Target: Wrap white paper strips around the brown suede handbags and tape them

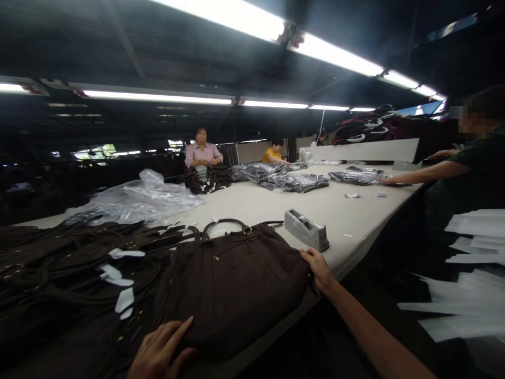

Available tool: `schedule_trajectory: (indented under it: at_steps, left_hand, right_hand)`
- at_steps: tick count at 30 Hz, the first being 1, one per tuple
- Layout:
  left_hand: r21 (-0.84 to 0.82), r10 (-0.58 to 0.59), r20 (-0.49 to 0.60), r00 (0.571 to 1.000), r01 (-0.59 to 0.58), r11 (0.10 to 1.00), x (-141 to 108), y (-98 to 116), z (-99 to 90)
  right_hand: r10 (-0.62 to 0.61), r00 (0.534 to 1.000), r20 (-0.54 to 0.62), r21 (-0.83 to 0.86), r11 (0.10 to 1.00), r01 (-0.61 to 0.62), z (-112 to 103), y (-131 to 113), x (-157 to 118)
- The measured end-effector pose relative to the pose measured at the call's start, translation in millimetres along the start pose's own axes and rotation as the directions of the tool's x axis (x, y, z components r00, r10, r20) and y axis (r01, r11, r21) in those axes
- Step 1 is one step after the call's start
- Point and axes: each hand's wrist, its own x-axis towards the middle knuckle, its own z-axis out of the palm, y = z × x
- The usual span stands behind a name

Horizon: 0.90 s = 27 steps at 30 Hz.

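Head view. Dark brown handbag [240, 284] sits at the near table edge, just near-left of the tape dispenser [305, 230], handle up, no plastic around it. Right hand [320, 269] grips the bag's right side, thumb and fingers closed on the fabric, near side of the dispenser. Left hand [160, 347] is open, fingers loosely spread at the bag's lower left; looks like light contact, no grip.

Left of the dispenser, past the handbag: pile of dark bags [35, 295], also unwrapped, white paper pieces [125, 299] on top. Far left of it: heap of clear plastic [138, 199]. Beyond it: plastic-covered bundles [302, 181] on the pale table [252, 205].

Progress, judged: far bundles look covered; handbag and near pile look uncovered. Dispenser untouched.
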Motion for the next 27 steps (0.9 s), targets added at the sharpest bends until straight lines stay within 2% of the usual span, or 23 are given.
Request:
schedule_trajectory:
  at_steps: [5,8,10,11,12,13,14,15,16,18,20,21,22,23,25,27]
  left_hand:
    - [-0.100,0.024,0.009,1.000,-0.023,0.995,23,22,-16.9]
    - [-0.209,-0.030,0.027,0.999,0.035,0.977,37,26,-30.5]
    - [-0.278,-0.084,0.061,0.995,0.098,0.955,51,24,-45.9]
    - [-0.306,-0.115,0.092,0.989,0.138,0.942,59,22,-54.5]
    - [-0.328,-0.148,0.127,0.981,0.182,0.927,68,20,-62.8]
    - [-0.345,-0.177,0.160,0.971,0.223,0.912,77,16,-70.1]
    - [-0.356,-0.200,0.187,0.962,0.256,0.899,86,12,-75.8]
    - [-0.362,-0.214,0.204,0.955,0.277,0.890,94,8,-79.5]
    - [-0.365,-0.219,0.213,0.952,0.286,0.886,101,4,-81.0]
    - [-0.361,-0.206,0.213,0.955,0.273,0.891,110,-3,-78.7]
    - [-0.342,-0.189,0.205,0.960,0.251,0.905,112,-7,-72.6]
    - [-0.327,-0.183,0.190,0.965,0.238,0.915,111,-7,-69.7]
    - [-0.303,-0.182,0.166,0.969,0.225,0.926,109,-7,-67.8]
    - [-0.273,-0.185,0.135,0.974,0.216,0.938,106,-5,-67.1]
    - [-0.191,-0.191,0.047,0.980,0.197,0.962,98,3,-69.6]
    - [-0.091,-0.165,-0.053,0.985,0.160,0.983,92,16,-75.3]
  right_hand:
    - [0.009,1.000,0.003,-0.111,0.994,-0.009,-5,4,7]
    - [-0.008,1.000,0.000,-0.199,0.980,0.008,-10,-2,13]
    - [-0.077,0.997,-0.019,-0.324,0.944,0.067,-14,-14,13]
    - [-0.168,0.986,-0.018,-0.429,0.892,0.144,-14,-22,11]
    - [-0.286,0.958,0.012,-0.543,0.802,0.247,-14,-30,6]
    - [-0.401,0.912,0.088,-0.641,0.678,0.360,-12,-39,0]
    - [-0.473,0.856,0.208,-0.697,0.542,0.470,-9,-47,-9]
    - [-0.486,0.801,0.349,-0.702,0.431,0.567,-4,-53,-19]
    - [-0.441,0.753,0.488,-0.667,0.369,0.648,2,-57,-30]
    - [-0.271,0.645,0.714,-0.568,0.313,0.761,16,-57,-50]
    - [-0.165,0.529,0.833,-0.480,0.260,0.838,30,-47,-65]
    - [-0.157,0.496,0.854,-0.457,0.227,0.860,35,-41,-68]
    - [-0.165,0.488,0.857,-0.456,0.198,0.867,40,-36,-69]
    - [-0.183,0.508,0.842,-0.479,0.181,0.859,44,-32,-67]
    - [-0.203,0.604,0.771,-0.577,0.177,0.797,51,-33,-56]
    - [-0.185,0.702,0.688,-0.676,0.192,0.712,62,-46,-40]
